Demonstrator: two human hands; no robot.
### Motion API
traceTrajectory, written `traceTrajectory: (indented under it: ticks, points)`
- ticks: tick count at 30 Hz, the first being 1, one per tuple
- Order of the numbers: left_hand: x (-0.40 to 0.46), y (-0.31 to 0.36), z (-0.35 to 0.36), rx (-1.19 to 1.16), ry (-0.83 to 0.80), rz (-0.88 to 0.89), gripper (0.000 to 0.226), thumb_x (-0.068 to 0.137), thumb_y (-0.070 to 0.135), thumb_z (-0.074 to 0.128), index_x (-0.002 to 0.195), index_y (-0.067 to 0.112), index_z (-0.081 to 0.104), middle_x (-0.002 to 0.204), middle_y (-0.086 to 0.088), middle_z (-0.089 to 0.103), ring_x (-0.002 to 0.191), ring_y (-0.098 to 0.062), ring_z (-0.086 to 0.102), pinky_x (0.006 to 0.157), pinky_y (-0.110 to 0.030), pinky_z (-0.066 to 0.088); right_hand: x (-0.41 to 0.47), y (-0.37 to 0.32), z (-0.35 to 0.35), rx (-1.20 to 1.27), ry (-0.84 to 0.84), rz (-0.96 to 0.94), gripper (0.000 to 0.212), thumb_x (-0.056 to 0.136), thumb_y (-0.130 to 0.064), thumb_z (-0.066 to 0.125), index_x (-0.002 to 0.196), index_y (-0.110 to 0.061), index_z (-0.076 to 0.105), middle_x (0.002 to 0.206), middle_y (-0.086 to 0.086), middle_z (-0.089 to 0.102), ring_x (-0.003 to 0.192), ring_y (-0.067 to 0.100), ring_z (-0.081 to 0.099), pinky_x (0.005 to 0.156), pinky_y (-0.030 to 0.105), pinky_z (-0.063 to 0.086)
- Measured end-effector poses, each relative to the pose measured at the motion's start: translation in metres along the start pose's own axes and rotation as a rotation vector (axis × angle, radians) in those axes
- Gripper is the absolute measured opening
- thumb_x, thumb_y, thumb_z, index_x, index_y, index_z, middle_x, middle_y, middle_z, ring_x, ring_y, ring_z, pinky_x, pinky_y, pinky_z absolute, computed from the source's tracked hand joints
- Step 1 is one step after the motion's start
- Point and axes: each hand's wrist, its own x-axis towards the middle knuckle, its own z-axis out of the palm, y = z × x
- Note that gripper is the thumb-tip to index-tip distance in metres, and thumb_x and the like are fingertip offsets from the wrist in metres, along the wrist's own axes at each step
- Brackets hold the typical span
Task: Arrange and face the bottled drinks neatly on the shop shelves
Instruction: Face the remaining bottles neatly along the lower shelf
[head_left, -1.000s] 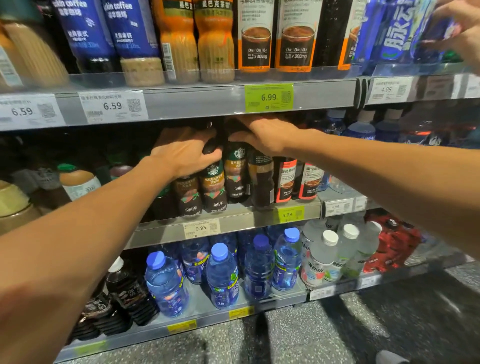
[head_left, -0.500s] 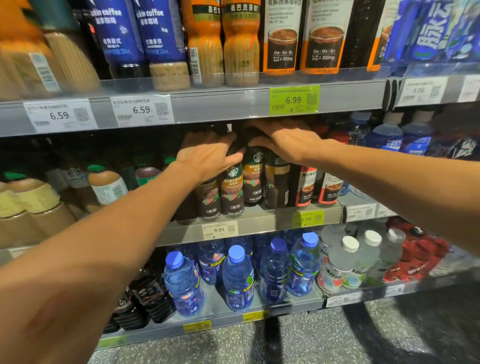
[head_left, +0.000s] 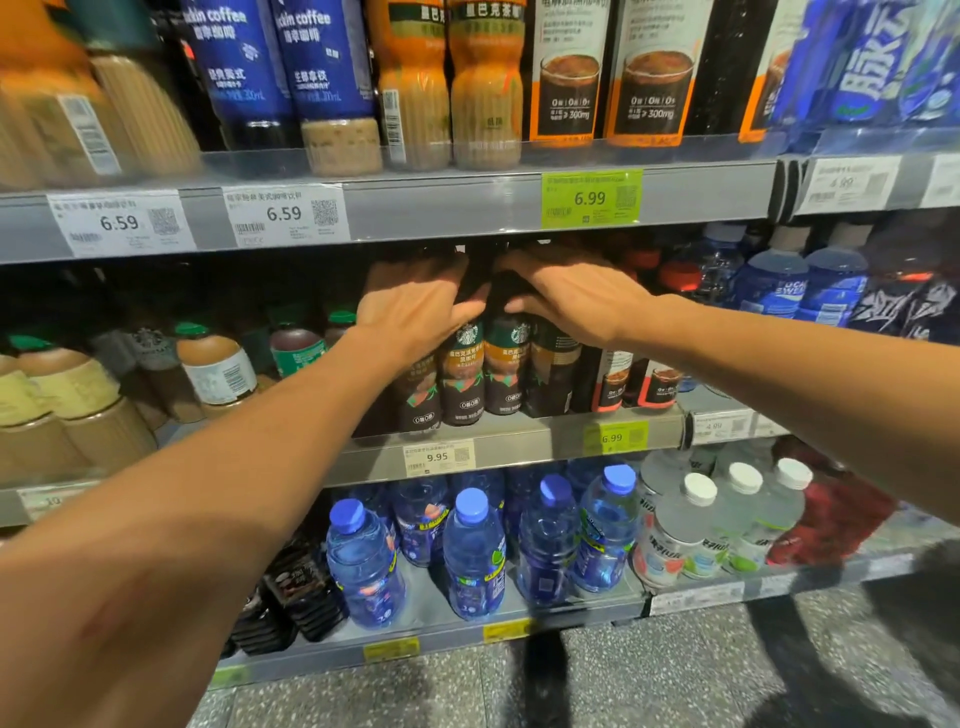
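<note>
Dark brown Starbucks coffee bottles (head_left: 506, 364), with green mermaid logos and orange-brown labels, stand on the middle shelf (head_left: 519, 441) above a 9.95 price tag (head_left: 438, 457). From the head camera I count three of them facing forward in the front row. My left hand (head_left: 415, 306) curls its grip round the neck of one bottle, and my right hand (head_left: 571, 301) grasps its neighbour the same way. Below, four blue-capped water bottles (head_left: 472, 556) line the front.
</note>
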Motion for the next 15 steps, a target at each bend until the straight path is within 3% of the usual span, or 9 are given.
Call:
traceTrajectory:
  ticks: [2, 5, 8, 10, 12, 15]
  points:
    - [0.000, 0.001, -0.002, -0.024, -0.054, 0.008, 0.056, 0.098, 0.060, 0.028, 0.128, 0.016, 0.047, 0.112, -0.013, 0.061, 0.083, -0.028, 0.052, 0.072, -0.036, 0.036, -0.002, 0.004, -0.001, -0.026, -0.007, -0.006, 0.084, 0.083, -0.078, 0.011, 0.121, -0.014, 0.050, 0.100, 0.009, 0.067, 0.082, 0.031, 0.062, 0.065, 0.040, 0.050]
    - [0.002, 0.003, -0.006, -0.075, -0.148, 0.017, 0.061, 0.099, 0.060, 0.025, 0.147, 0.023, 0.028, 0.132, -0.015, 0.053, 0.111, -0.034, 0.055, 0.091, -0.043, 0.038, -0.005, 0.000, -0.006, -0.067, -0.014, 0.009, 0.065, 0.092, -0.067, 0.023, 0.115, -0.013, 0.052, 0.091, 0.006, 0.064, 0.072, 0.025, 0.054, 0.058, 0.034, 0.035]
    - [0.002, 0.002, -0.007, -0.008, -0.080, 0.034, 0.060, 0.097, 0.061, 0.025, 0.144, 0.025, 0.032, 0.134, -0.013, 0.052, 0.115, -0.034, 0.052, 0.092, -0.042, 0.037, -0.006, -0.007, -0.012, -0.088, -0.123, 0.058, 0.048, 0.096, -0.062, 0.030, 0.086, -0.019, 0.046, 0.084, 0.003, 0.058, 0.069, 0.022, 0.050, 0.058, 0.034, 0.035]
    - [-0.004, 0.001, -0.010, 0.110, 0.076, 0.104, 0.058, 0.095, 0.061, 0.028, 0.136, 0.023, 0.041, 0.133, -0.011, 0.053, 0.114, -0.033, 0.052, 0.088, -0.041, 0.040, -0.005, -0.009, -0.011, -0.102, -0.154, 0.059, 0.049, 0.096, -0.062, 0.033, 0.098, -0.017, 0.051, 0.093, 0.007, 0.063, 0.079, 0.028, 0.057, 0.064, 0.035, 0.039]
    - [-0.009, -0.003, -0.014, 0.114, 0.107, 0.130, 0.061, 0.093, 0.063, 0.030, 0.134, 0.021, 0.044, 0.133, -0.011, 0.054, 0.117, -0.032, 0.052, 0.090, -0.041, 0.042, -0.005, -0.011, -0.010, -0.121, -0.147, 0.043, 0.059, 0.096, -0.061, 0.036, 0.132, -0.016, 0.045, 0.108, 0.009, 0.066, 0.097, 0.033, 0.062, 0.069, 0.038, 0.043]
    - [-0.022, -0.013, -0.021, 0.095, 0.049, 0.131, 0.073, 0.088, 0.070, 0.030, 0.138, 0.019, 0.045, 0.135, -0.012, 0.055, 0.122, -0.031, 0.050, 0.101, -0.044, 0.037, -0.012, -0.021, -0.014, -0.176, -0.085, 0.046, 0.057, 0.095, -0.057, 0.045, 0.134, -0.014, 0.043, 0.109, 0.011, 0.066, 0.099, 0.034, 0.062, 0.068, 0.037, 0.041]
